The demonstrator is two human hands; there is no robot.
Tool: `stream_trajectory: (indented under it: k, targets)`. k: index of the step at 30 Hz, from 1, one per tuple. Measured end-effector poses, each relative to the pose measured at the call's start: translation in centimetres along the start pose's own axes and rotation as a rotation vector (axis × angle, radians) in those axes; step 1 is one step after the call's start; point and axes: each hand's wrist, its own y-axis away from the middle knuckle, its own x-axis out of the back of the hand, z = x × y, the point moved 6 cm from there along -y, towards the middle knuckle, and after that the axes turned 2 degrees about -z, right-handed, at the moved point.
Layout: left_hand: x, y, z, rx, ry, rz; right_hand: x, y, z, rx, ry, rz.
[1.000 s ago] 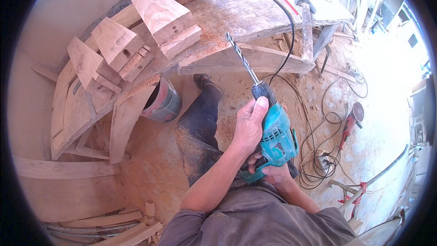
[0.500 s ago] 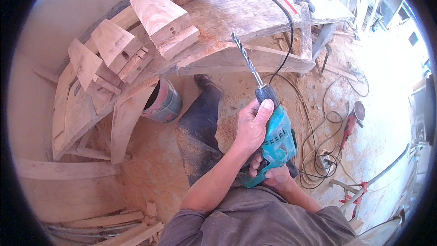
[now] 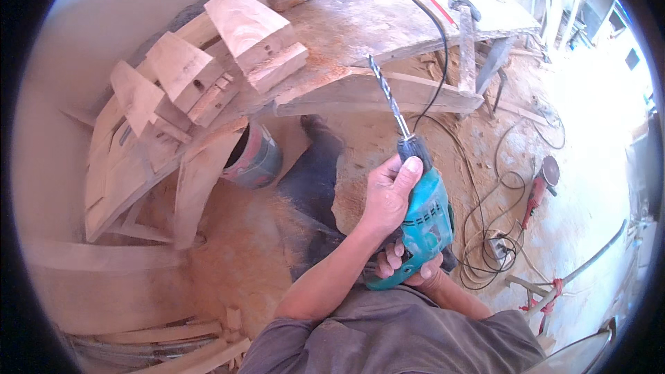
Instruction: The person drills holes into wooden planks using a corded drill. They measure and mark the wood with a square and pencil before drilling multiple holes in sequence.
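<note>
A teal power drill (image 3: 424, 225) is held in both my hands in front of my body, its long spiral bit (image 3: 388, 93) pointing up and away toward the workbench. My left hand (image 3: 389, 194) is closed round the drill's front, just behind the black chuck (image 3: 414, 150), thumb on top. Around the rear handle wraps my right hand (image 3: 422, 270), partly hidden by the drill. On the bench's left part stand three wooden blocks: the right one (image 3: 249, 21), the middle one (image 3: 179, 66) and the left one (image 3: 138, 100). Holes show in their near faces. The bit touches none of them.
A sawdust-strewn wooden bench (image 3: 360, 24) curves across the far side. On it lie a hammer (image 3: 464, 28) and a red pencil-like stick (image 3: 438, 7). A bucket (image 3: 255, 159) stands below. To the right, an angle grinder (image 3: 540, 190) and tangled cables (image 3: 485, 253) lie on the floor.
The drill and its bit have shifted slightly right and down in the view, both hands still on it. The bench and blocks also appear slightly farther right and lower.
</note>
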Motion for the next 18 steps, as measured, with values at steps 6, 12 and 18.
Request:
stream_trajectory:
  k: [6,12,18]
  targets:
    - [0.8,0.1,0.9,0.014,-0.026,0.057,-0.9,-0.5,-0.4,-0.034,0.029,0.032]
    - [1.8,0.0,2.9,0.021,0.078,0.102,-1.1,-0.5,-0.4,-0.025,0.260,0.330]
    - [4.1,0.9,7.3,-0.117,-0.339,0.187,-1.9,-0.5,-2.4,0.037,0.368,0.411]
